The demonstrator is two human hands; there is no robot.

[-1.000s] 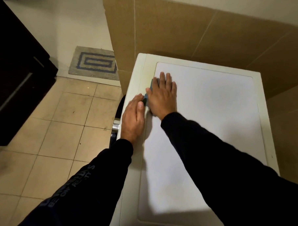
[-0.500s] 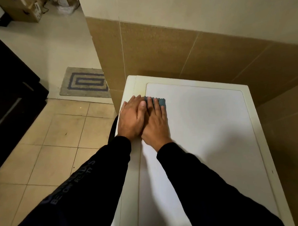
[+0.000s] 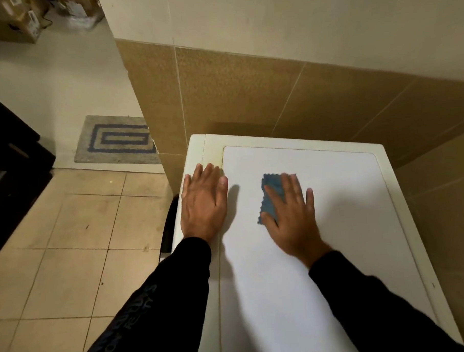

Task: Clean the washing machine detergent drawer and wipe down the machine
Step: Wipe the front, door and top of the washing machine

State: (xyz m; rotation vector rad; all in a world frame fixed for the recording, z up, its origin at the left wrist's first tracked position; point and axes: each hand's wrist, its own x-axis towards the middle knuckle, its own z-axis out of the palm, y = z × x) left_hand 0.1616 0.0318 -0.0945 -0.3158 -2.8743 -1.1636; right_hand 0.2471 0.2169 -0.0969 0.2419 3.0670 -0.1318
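My right hand [image 3: 291, 215] pressed the cloth [image 3: 271, 198] flat on the machine [image 3: 334, 224] — left hand [image 3: 203, 201] flat at its left edge; the cloth could bunch and skip.

Head camera looks steeply down, close above the washing machine [image 3: 322, 251] top.

Head view, looking down. White washing machine top [image 3: 296, 266] is seen set against brown wall tiles [image 3: 248, 95]. Left hand [image 3: 204, 203] is laid flat, fingers straight, on the machine's left edge. Right hand [image 3: 291, 213] is pressed flat on a blue cloth [image 3: 271, 192] near the middle of the top panel; hands are held apart. Beige floor tiles [image 3: 68, 236] and a grey-blue mat [image 3: 115, 139] are seen at left.
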